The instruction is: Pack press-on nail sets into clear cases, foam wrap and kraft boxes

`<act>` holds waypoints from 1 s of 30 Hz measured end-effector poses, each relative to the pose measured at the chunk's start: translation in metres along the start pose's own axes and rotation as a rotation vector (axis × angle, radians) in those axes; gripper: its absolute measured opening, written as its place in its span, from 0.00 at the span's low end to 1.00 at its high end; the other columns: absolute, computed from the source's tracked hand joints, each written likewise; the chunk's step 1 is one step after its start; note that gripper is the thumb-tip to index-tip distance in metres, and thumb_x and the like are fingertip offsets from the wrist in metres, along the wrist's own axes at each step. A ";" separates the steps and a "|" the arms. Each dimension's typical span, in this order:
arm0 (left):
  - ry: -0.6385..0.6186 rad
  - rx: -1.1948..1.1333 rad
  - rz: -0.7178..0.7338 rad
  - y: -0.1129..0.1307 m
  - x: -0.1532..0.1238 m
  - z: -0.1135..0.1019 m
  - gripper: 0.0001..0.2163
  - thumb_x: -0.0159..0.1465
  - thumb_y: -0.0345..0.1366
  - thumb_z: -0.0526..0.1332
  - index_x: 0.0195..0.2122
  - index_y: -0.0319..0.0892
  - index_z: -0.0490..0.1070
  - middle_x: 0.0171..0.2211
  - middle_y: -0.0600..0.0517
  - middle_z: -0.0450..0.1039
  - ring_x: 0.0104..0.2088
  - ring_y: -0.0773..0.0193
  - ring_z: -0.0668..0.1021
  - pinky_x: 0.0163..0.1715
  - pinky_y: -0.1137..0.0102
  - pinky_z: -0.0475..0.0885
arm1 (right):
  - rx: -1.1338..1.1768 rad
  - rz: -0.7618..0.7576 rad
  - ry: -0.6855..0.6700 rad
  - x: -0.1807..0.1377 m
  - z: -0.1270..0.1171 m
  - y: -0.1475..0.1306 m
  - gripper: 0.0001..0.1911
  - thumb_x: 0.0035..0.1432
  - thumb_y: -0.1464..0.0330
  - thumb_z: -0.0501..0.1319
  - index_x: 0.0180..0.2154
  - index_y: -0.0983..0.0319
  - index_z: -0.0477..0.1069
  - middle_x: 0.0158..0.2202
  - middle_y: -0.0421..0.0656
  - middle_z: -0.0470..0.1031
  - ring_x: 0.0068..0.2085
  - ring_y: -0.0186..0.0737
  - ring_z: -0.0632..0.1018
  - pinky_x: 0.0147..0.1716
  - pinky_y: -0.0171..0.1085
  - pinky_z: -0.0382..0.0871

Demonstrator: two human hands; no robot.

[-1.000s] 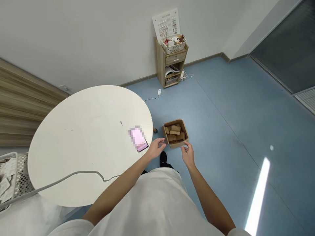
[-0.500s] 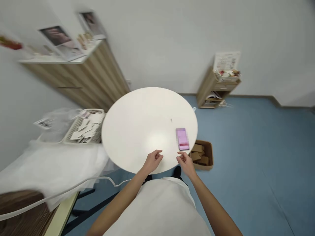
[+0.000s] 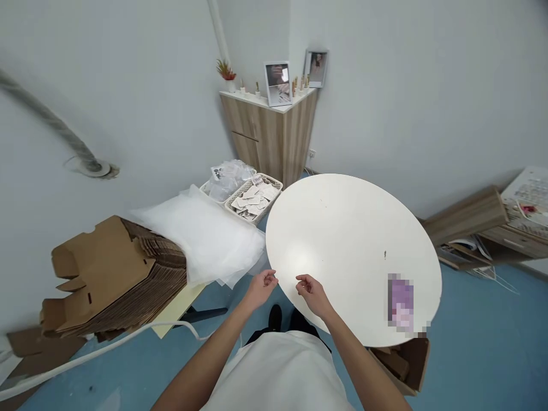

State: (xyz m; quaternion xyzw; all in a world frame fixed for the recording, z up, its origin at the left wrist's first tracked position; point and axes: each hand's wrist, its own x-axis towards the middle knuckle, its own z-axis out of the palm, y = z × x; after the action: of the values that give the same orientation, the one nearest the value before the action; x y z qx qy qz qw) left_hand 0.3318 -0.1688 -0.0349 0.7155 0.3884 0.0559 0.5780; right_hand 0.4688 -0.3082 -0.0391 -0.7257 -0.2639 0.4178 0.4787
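Observation:
My left hand [image 3: 262, 288] hovers at the near left rim of the round white table [image 3: 342, 228]. Its fingers are loosely curled, with a gap between thumb and index finger and nothing visible in it. My right hand [image 3: 313, 294] is over the table's near edge, also half curled, thumb and index apart, holding nothing I can see. On the right part of the tabletop lies a flat purple thing [image 3: 401, 299], blurred into blocks, which looks like a phone. A tiny dark object [image 3: 385, 254] rests farther back on the table.
Left of the table are a basket of white cards [image 3: 252, 197], a basket of clear plastic bags [image 3: 231, 176], white translucent sheets [image 3: 214, 234] and stacked flattened cardboard boxes [image 3: 107, 274]. A carton [image 3: 417, 365] stands below the table's right edge. A corner cabinet [image 3: 265, 131] is behind.
The view has turned left, so the table appears farther right and the cardboard stack shows fully. My hands have come closer together and remain without anything visible in them.

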 end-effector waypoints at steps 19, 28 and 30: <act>0.277 0.065 -0.082 -0.003 0.075 -0.084 0.19 0.54 0.43 0.58 0.46 0.42 0.66 0.43 0.47 0.69 0.37 0.63 0.74 0.35 0.69 0.71 | -0.118 -0.054 -0.313 0.153 0.056 -0.054 0.16 0.48 0.62 0.55 0.40 0.59 0.68 0.32 0.40 0.71 0.29 0.33 0.71 0.33 0.36 0.66; 0.379 -0.032 0.008 -0.006 0.208 -0.155 0.18 0.54 0.38 0.60 0.46 0.42 0.66 0.48 0.46 0.66 0.47 0.58 0.70 0.42 0.66 0.69 | -0.138 -0.020 -0.031 0.265 0.100 -0.090 0.18 0.47 0.65 0.56 0.43 0.59 0.68 0.42 0.45 0.71 0.40 0.39 0.73 0.40 0.40 0.67; 0.392 -0.065 -0.004 -0.006 0.236 -0.169 0.20 0.55 0.38 0.59 0.49 0.40 0.64 0.50 0.44 0.65 0.49 0.56 0.69 0.44 0.64 0.67 | -0.148 -0.014 0.016 0.290 0.109 -0.097 0.19 0.47 0.66 0.56 0.44 0.60 0.67 0.43 0.45 0.71 0.41 0.39 0.73 0.41 0.40 0.67</act>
State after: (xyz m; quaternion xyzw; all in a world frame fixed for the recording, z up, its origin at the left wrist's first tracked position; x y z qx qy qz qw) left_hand 0.4031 0.1101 -0.0724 0.6710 0.4929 0.2057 0.5143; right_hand 0.5250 0.0102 -0.0743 -0.7606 -0.2954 0.3878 0.4288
